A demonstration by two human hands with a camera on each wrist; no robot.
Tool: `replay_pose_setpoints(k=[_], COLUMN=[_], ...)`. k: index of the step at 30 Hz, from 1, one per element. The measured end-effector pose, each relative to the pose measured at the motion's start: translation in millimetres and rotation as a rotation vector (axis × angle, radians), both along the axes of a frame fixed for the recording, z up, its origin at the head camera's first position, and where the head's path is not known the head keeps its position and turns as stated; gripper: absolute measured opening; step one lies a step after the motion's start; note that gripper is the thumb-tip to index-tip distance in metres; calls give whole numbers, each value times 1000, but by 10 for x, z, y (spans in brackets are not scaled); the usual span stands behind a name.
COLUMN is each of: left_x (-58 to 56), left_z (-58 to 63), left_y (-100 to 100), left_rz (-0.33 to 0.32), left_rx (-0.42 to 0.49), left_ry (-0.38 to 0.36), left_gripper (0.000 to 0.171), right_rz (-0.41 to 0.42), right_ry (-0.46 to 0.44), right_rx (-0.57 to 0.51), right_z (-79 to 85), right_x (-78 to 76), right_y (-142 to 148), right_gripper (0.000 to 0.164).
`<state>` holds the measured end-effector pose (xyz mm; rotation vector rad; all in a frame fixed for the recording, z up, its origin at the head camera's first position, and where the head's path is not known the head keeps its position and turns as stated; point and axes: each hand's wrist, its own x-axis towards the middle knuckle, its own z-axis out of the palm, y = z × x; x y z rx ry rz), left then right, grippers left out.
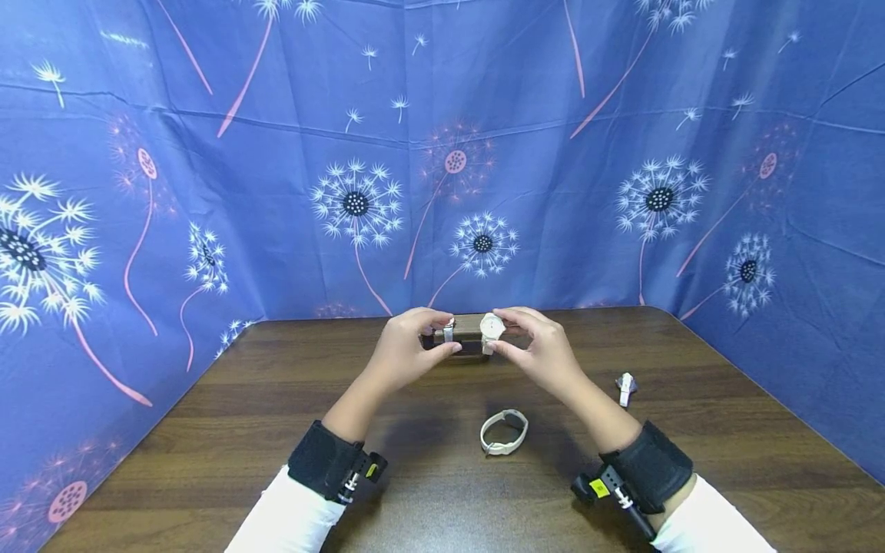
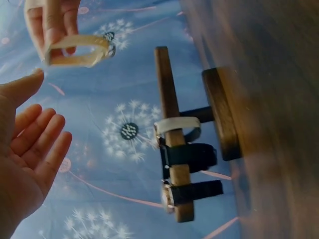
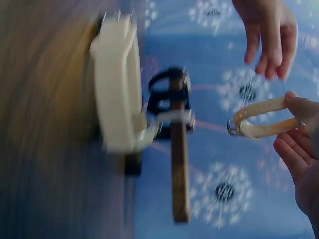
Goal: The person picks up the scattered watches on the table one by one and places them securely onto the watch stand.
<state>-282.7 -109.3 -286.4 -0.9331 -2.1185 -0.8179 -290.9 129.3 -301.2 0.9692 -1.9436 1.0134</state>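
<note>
A cream-strapped watch [image 1: 492, 327] is pinched between the thumb and fingers of my right hand [image 1: 549, 353], its buckled loop [image 3: 259, 107] showing in the right wrist view. My left hand [image 1: 401, 346] is beside the left part of a wooden watch stand [image 1: 470, 320]. In the left wrist view its fingers [image 2: 42, 144] are spread and hold nothing. On the stand's bar [image 2: 167, 82] hang a white-strapped watch [image 2: 177, 124] and two black-strapped watches [image 2: 192, 155]. The right hand's watch is apart from the bar.
A cream watch band [image 1: 503, 448] lies looped on the brown table [image 1: 311, 430] between my forearms. Another white-strapped piece [image 1: 625, 389] lies farther right, near my right forearm. A blue dandelion-print cloth [image 1: 553, 192] hangs behind the table.
</note>
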Motion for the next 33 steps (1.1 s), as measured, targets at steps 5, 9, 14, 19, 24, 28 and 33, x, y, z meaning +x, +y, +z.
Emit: replay_pose_setpoints(k=[5, 9, 14, 19, 24, 28, 33], left_x=[-100, -192, -305, -530, -787, -915, -1012], left_z=[-50, -51, 4, -39, -176, -282, -391], left_y=[-102, -272, -565, -779, -870, -870, -838], left_rz=[85, 158, 237, 212, 204, 196, 102], left_rx=[69, 97, 163, 377, 542, 570, 674], left_ry=[-147, -301, -443, -717, -945, -1072, -1173], left_gripper=[25, 25, 28, 32, 34, 34, 36], right_rz=[-132, -195, -256, -276, -243, -213, -184], right_ry=[-12, -69, -149, -269, -401, -477, -542], right_rx=[-11, -22, -36, -37, 10, 43, 66], right_z=[-60, -98, -104, -139, -228, -286, -324], right_x=[-173, -282, -433, -636, -851, -971, -1021], right_y=[213, 353, 508, 662, 728, 718, 656], right_gripper=[47, 45, 44, 42, 41, 39, 38])
